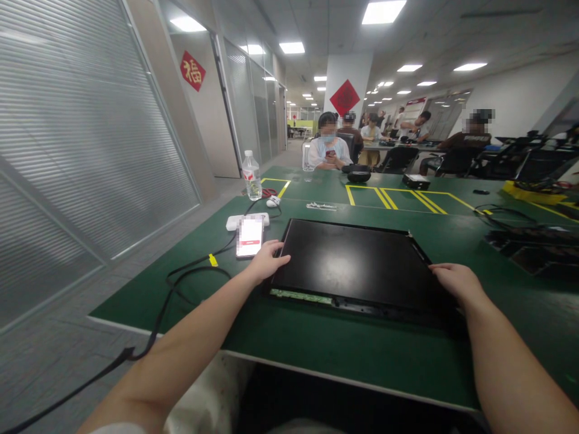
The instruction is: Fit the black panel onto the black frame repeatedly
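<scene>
A large flat black panel [357, 262] lies on the green table [316, 343] in front of me, with a strip of green circuit board showing along its near edge. My left hand [266, 259] rests on the panel's left edge, fingers stretched over the rim. My right hand [455, 281] lies on the panel's right edge, fingers curled over it. Each hand grips one side of the panel.
A phone [249, 237] and a white power strip [246, 220] lie left of the panel, with a black cable [190, 274] trailing off the table. A water bottle [252, 176] stands farther back. Dark parts [529, 244] lie at right. Several people sit at far tables.
</scene>
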`<state>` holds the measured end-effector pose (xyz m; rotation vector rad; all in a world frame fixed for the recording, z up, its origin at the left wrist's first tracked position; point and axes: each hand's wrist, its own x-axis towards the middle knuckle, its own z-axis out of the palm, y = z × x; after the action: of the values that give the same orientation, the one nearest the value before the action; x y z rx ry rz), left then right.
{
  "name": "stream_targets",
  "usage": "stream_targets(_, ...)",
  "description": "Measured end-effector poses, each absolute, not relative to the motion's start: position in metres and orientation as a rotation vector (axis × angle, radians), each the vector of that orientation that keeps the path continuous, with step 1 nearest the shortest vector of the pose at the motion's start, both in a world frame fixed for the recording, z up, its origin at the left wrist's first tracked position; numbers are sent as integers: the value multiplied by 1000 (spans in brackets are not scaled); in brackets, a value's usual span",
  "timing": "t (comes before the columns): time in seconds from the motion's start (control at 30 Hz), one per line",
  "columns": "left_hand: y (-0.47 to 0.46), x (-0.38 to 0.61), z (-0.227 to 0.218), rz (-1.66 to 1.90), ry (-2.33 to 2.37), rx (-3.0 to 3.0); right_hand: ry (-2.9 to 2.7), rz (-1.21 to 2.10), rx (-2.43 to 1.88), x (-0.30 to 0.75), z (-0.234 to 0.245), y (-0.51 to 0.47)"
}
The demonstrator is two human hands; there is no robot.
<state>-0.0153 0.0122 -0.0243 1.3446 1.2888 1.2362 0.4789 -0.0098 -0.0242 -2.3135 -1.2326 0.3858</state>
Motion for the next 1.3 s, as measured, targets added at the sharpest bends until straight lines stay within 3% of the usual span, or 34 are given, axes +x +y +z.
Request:
stream_targets(0.17, 17, -15, -29, 1242, 1278, 1373, -1159, 419, -2283, 475, -23, -10)
stream_targets(0.47, 24, -18, -35, 903, 1629, 1824, -1174, 450, -2267, 472, -24, -11)
stream_targets(1.3, 17, -11, -30, 882, 1747, 1936, -1183, 359, -2262, 482, -36, -4)
